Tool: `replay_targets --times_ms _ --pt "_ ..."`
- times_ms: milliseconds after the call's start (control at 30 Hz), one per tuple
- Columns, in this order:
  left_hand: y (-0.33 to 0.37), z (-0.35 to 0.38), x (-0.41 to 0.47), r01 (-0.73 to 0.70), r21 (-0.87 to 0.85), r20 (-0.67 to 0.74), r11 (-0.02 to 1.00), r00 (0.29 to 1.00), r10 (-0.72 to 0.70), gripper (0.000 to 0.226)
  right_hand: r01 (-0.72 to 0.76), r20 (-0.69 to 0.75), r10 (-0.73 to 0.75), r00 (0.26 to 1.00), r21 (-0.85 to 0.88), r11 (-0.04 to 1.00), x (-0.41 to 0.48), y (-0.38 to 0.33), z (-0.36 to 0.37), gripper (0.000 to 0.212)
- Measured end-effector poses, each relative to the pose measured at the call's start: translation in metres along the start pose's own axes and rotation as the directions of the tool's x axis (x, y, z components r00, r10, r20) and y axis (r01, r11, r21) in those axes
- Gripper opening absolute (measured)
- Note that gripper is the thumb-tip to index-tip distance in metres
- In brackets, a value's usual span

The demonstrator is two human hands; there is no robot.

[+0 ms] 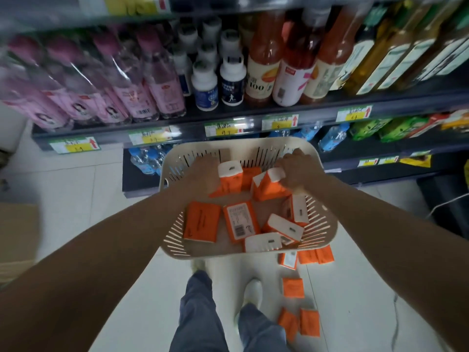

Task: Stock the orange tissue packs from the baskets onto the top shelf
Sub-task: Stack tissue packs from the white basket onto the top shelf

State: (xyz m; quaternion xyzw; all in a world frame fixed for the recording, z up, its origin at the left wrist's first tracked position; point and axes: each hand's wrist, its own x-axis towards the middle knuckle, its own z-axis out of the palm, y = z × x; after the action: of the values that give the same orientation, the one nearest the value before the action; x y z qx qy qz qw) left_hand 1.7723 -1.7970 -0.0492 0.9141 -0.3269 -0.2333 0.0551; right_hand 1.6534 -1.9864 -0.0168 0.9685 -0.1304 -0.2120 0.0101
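Note:
A cream slotted basket (pixel 323 224) in front of me holds several orange tissue packs (pixel 201 222) lying loose. My left hand (pixel 204 171) is inside the basket near its far wall, fingers curled on an upright orange pack (pixel 229 182). My right hand (pixel 295 171) grips a second tilted orange pack (pixel 266 186) beside it. Several more orange packs (pixel 293 287) lie on the white floor under and to the right of the basket. Only the blurred front edge of a higher shelf (pixel 132 6) shows at the top of the view.
The shelf at chest height (pixel 228 113) carries pink bottles (pixel 154 80), white jars (pixel 204 90), juice bottles (pixel 261 72) and oil bottles (pixel 380 54). Water bottles (pixel 332 135) and green bags fill the lower shelf. A cardboard box (pixel 17 232) stands at the left. My feet (pixel 251 290) are under the basket.

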Motion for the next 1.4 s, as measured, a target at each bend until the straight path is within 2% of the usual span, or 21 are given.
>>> replay_targets --times_ms 133,233,300,533,700,800,867,1033,1067,1133,1200,1300,1400 --pt "0.013 -0.045 -0.026 0.023 0.002 -0.024 1.000 0.999 -0.023 0.049 -0.023 0.010 0.021 1.000 0.236 0.972 -0.024 0.005 -0.054 0.051" --pt "0.025 -0.081 -0.050 0.021 -0.020 -0.083 1.000 0.996 -0.023 0.049 -0.001 -0.044 0.016 0.999 0.340 0.940 -0.038 0.010 -0.090 0.059" --pt "0.034 -0.102 -0.066 0.016 -0.006 -0.148 1.000 0.989 -0.017 0.043 0.030 -0.096 0.010 0.995 0.403 0.915 -0.050 0.011 -0.111 0.050" --pt "0.054 -0.165 -0.112 0.063 -0.032 -0.363 0.998 0.929 -0.070 0.021 0.204 -0.319 -0.051 0.947 0.467 0.860 -0.089 0.016 -0.179 0.016" --pt "0.059 -0.211 -0.142 0.123 -0.047 -0.475 0.991 0.870 -0.130 0.023 0.272 -0.480 0.002 0.877 0.500 0.823 -0.109 0.017 -0.222 0.043" --pt "0.063 -0.238 -0.157 0.135 -0.038 -0.541 0.990 0.831 -0.134 0.027 0.312 -0.558 0.025 0.829 0.499 0.809 -0.114 0.016 -0.242 0.042" --pt "0.064 -0.256 -0.163 0.135 -0.038 -0.592 0.990 0.795 -0.131 0.025 0.342 -0.602 0.066 0.796 0.538 0.771 -0.115 0.017 -0.256 0.034" --pt "0.062 -0.299 -0.162 0.038 -0.128 -0.682 0.991 0.722 -0.115 0.019 0.418 -0.678 0.181 0.712 0.617 0.667 -0.113 0.021 -0.287 0.007" --pt "0.061 -0.306 -0.159 0.017 -0.163 -0.695 0.986 0.708 -0.127 0.019 0.426 -0.688 0.201 0.697 0.624 0.655 -0.110 0.022 -0.292 0.017" --pt "0.057 -0.320 -0.148 -0.030 -0.243 -0.708 0.969 0.689 -0.156 0.025 0.418 -0.694 0.255 0.673 0.641 0.644 -0.104 0.025 -0.302 0.017" --pt "0.052 -0.331 -0.134 -0.101 -0.331 -0.709 0.938 0.683 -0.176 0.031 0.394 -0.693 0.309 0.652 0.658 0.642 -0.099 0.026 -0.310 0.016" --pt "0.047 -0.339 -0.113 -0.241 -0.501 -0.680 0.831 0.704 -0.205 0.025 0.385 -0.698 0.356 0.622 0.668 0.637 -0.090 0.029 -0.316 0.029" --pt "0.043 -0.343 -0.092 -0.309 -0.598 -0.636 0.740 0.745 -0.202 0.028 0.353 -0.677 0.421 0.603 0.700 0.621 -0.082 0.033 -0.316 0.015"
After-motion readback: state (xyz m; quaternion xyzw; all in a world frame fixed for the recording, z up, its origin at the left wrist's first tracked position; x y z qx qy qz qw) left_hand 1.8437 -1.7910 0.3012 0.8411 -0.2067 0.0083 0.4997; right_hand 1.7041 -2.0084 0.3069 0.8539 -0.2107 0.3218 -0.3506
